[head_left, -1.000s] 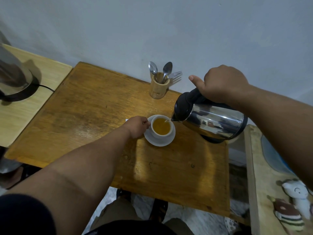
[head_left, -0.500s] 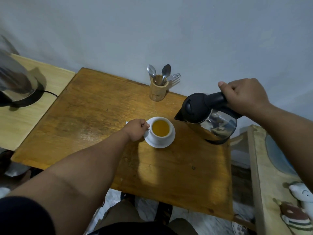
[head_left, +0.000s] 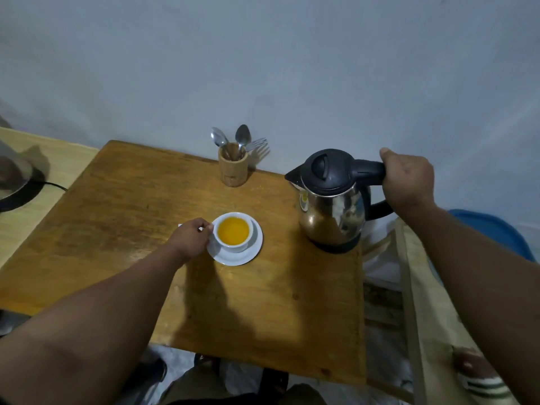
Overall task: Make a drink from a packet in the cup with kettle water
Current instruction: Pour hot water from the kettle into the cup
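Cup (head_left: 233,232) handle is pinched by the left fingers (head_left: 206,228), closed on it. It sits on a saucer (head_left: 254,252) in the middle of the counter (head_left: 131,206), full of orange drink. The right hand (head_left: 407,179) is wrapped tight around the kettle (head_left: 333,206) handle. The kettle stands upright near the counter's right edge, spout toward the cup.

A bump from the left hand could slop hot drink over the rim, I think. The kettle could tip off that near edge if pushed right. A spoon holder (head_left: 233,168) stands at the back by the wall. There is lots of bare wood to the left and front.
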